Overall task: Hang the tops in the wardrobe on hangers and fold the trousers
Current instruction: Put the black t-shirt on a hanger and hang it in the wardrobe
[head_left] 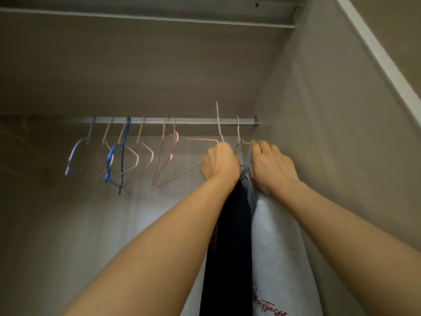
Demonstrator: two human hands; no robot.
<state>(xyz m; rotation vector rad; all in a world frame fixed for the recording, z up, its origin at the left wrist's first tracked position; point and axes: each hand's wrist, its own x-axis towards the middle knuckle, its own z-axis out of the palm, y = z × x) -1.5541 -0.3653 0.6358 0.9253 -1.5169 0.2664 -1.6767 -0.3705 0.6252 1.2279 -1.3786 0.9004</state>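
Just under the rail's [193, 121] right end, the left hand [219, 161] is closed in a fist round the neck of a white hanger [219, 124], whose hook rises above the rail. A dark top [230, 236] hangs below that fist. Beside it, nearer the rail's end, the right hand [272, 166] curls its fingers on the shoulder of a white top [278, 247], at a second hanger [238, 131] hooked on the rail. Empty hangers [123, 151] hang along the rail further left.

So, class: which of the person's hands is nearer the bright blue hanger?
Left. The left hand is right of the blue hanger; the right hand is farther right, at the white top.
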